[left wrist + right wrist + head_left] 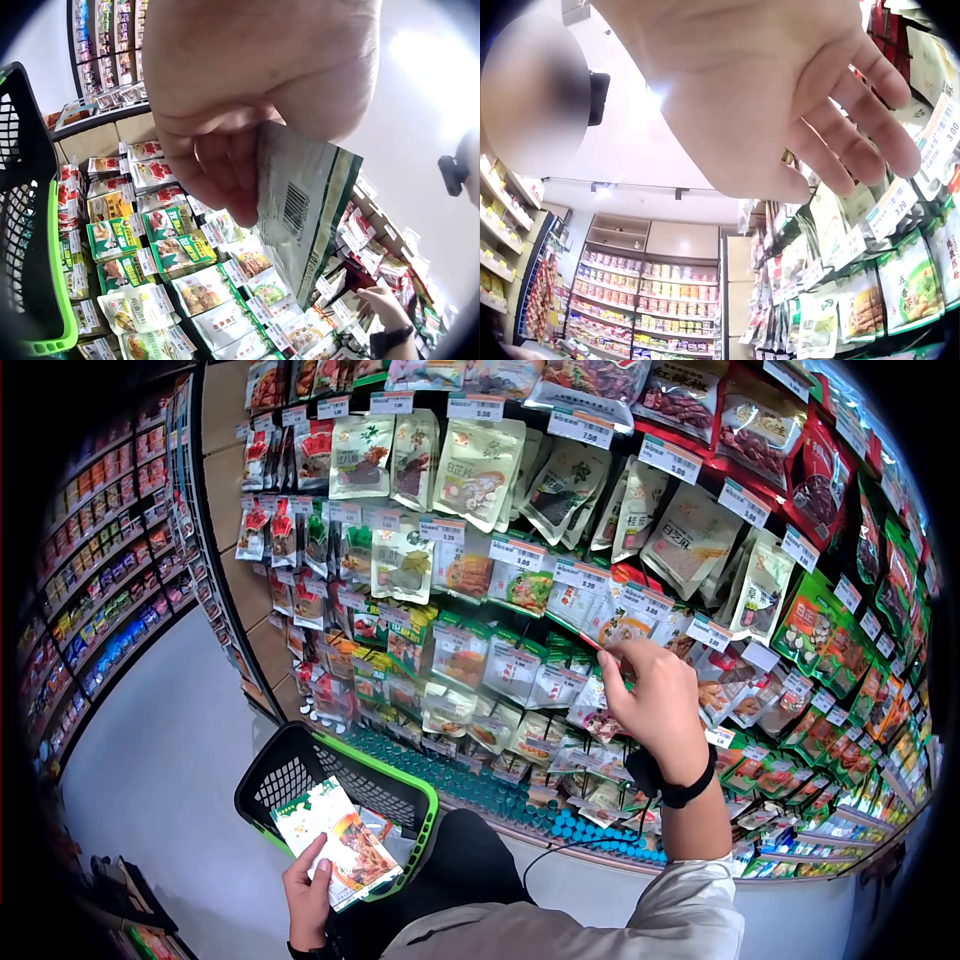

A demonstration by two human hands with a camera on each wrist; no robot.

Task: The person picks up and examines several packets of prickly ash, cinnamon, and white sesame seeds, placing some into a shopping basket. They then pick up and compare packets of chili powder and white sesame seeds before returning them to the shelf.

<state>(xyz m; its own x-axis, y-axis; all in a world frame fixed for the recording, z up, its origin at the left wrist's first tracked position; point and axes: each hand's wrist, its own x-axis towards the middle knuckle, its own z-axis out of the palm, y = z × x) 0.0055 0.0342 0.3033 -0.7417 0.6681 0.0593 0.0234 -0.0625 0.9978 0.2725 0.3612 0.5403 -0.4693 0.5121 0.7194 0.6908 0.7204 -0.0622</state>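
My left hand pinches a white seasoning packet with a picture of cooked food on its front. The packet is tilted above the black, green-rimmed shopping basket. Its back, with a barcode, faces the left wrist view, where the packet hangs from the thumb and fingers. My right hand is raised at the hanging rack, close to a row of price tags. In the right wrist view the fingers are loosely bent and spread, with nothing held. Green-topped spice packets hang below them.
Pouches of dried spices hang in rows on the rack ahead. Red bags hang at upper right. Another packet lies inside the basket, partly covered. My knee is beside the basket. Shelves of packaged goods stand across the aisle at left.
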